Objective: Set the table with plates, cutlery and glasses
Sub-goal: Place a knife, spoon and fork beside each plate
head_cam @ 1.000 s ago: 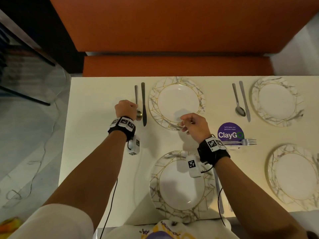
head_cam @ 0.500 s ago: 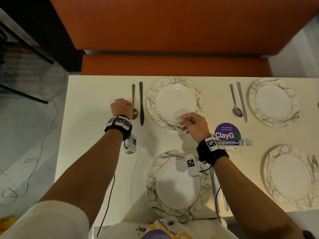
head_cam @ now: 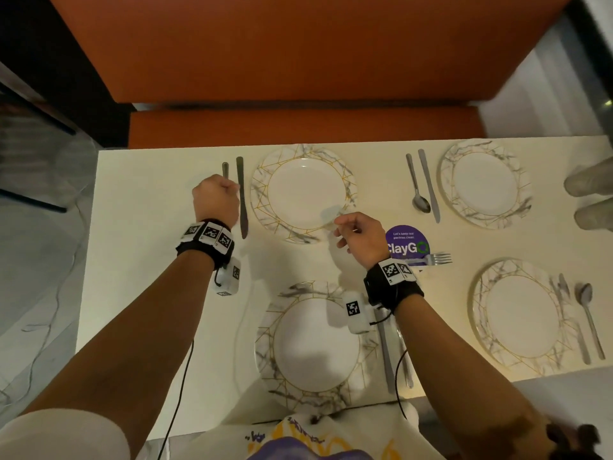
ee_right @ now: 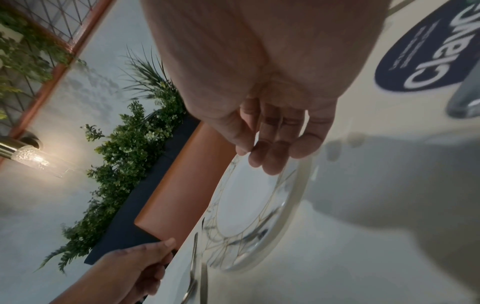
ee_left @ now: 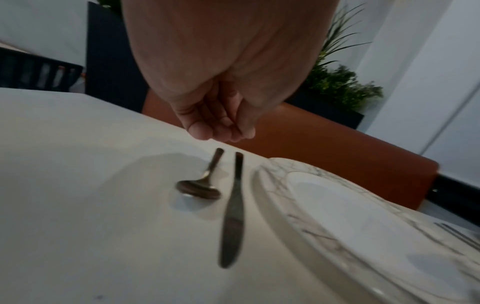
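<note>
The far plate [head_cam: 303, 194] anchors this setting: the knife [head_cam: 241, 197] lies just left of it and the spoon [ee_left: 201, 183] left of the knife — parallel, likely being trued up. The left hand [head_cam: 215, 202] hovers over the spoon, fingers loosely curled, holding nothing. The right hand [head_cam: 360, 239] — relaxed, empty — hangs at the plate's near rim.

Head looks down; blurry wrist views share plate [ee_left: 337, 205].
</note>
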### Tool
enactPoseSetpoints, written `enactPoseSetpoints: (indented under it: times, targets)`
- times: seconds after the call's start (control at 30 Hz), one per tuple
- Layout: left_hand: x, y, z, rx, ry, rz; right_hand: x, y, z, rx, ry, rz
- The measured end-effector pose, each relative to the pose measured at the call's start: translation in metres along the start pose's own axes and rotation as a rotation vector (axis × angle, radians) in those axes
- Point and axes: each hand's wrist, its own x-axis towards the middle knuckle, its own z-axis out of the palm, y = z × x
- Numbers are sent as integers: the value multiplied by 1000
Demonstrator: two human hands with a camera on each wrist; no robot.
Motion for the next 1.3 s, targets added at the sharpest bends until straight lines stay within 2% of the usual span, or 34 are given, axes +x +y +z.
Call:
enactPoseSetpoints:
  times: [0.17, 0.33, 0.53, 0.67, 0.8, 0.9, 1.03, 1.23, 1.3]
  targets:
    - [-47, 49, 41, 10, -79, 191, -8, 22, -44, -13, 85, 17]
    - [-109, 88, 105, 6, -282, 278, -18, 53, -99, -203, 225, -21]
    - [-177, 121, 179, 49, -481, 310, -14, 97, -165, -443, 266, -16]
    - [-207, 136, 214, 122, -542, 346, -6, 114, -195, -614, 150, 115]
    - [-222, 142, 237, 321, -555, 363, 1, 116, -208, -685, 47, 140]
    - [-225, 142, 244, 415, -502, 349, 7, 121, -212, -611, 0, 149]
    - [-227, 146, 242, 474, -500, 336, 13, 124, -217, -486, -13, 95]
    - [-222, 159, 227, 138, -500, 165, 21, 98, -216, -235, 131, -85]
    - [-220, 163, 218, 25, -480, 111, 21, 81, -214, -127, 175, -90]
